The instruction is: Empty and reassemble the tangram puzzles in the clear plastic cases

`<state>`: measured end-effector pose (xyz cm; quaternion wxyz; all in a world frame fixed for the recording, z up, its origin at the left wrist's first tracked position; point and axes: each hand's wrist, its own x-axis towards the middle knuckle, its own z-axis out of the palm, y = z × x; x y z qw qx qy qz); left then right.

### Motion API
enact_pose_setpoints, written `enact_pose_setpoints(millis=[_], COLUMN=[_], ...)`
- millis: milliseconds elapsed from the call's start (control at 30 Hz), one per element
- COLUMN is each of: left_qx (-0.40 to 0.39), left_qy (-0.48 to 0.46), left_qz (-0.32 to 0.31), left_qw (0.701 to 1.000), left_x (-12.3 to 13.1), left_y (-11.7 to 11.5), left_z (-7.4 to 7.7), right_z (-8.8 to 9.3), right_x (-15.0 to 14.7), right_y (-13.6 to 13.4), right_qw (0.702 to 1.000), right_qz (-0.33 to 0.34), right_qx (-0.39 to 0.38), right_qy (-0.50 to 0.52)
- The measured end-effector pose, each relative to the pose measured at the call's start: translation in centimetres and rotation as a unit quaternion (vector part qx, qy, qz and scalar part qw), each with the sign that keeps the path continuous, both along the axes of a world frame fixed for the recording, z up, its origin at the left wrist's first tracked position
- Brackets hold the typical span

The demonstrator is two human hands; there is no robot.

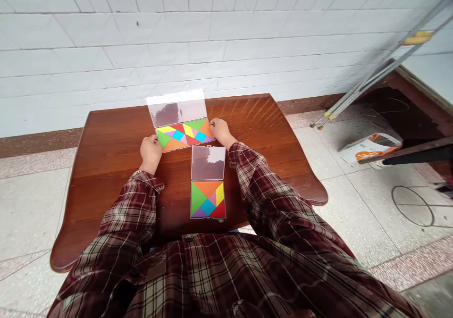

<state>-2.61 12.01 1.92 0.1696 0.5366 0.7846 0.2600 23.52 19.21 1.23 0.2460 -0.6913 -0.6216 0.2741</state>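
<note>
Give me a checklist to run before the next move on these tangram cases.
Left hand touching the left end of the upper tangram case: ok.
Right hand touching its right end: ok.
Coloured tiles filling the upper tray: ok.
Clear lid lying within the wooden table: not ok, it overhangs the far edge.
Lower tangram case tiles in place: ok.
Hinges sound: cannot tell.

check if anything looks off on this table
The wide tangram case looks slightly askew, angled against the back edge of the table, while the square tangram case lies fairly straight. Nothing looks spilled or damaged.
</note>
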Motion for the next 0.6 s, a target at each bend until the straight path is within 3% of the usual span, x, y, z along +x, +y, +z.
enact_pose_setpoints(millis=[600], left_qx=[-0.012], left_qy=[0.025], left_qz=[-0.026], left_qw=[0.999], left_x=[-0.42], left_y=[0.83], left_z=[-0.03], right_z=[0.16], right_x=[-0.02], right_y=[0.11], right_qw=[0.998], right_qz=[-0.021], right_qx=[-0.042], right_qy=[0.049])
